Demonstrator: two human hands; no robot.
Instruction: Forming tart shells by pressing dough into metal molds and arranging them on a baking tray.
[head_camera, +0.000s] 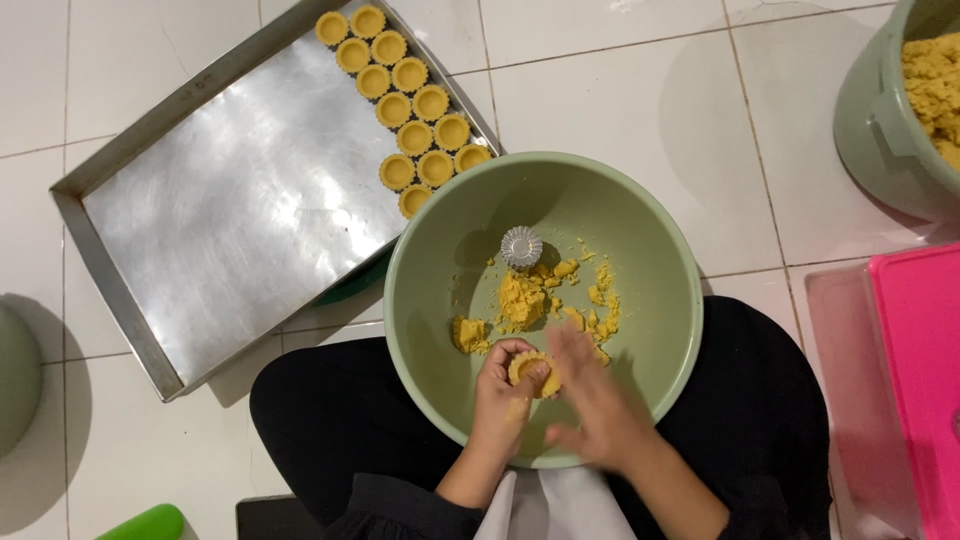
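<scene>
Head view: left hand (508, 385) cups a dough-filled tart mould (530, 369) over the green bowl (660, 260).
Right hand (592, 400), blurred and spread open, touches the mould from its right; the spare fluted mould (521, 246) lies farther away.

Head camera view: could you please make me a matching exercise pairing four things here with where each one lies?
Things:
1. filled tart shells
2. empty metal mould
3. pink box
4. dough-lined mould

Places:
A. right edge of the view
B. in the left hand
C. along the tray's right rim
D. inside the green bowl, near the dough crumbs

Pairs: 1-C, 2-D, 3-A, 4-B
</scene>
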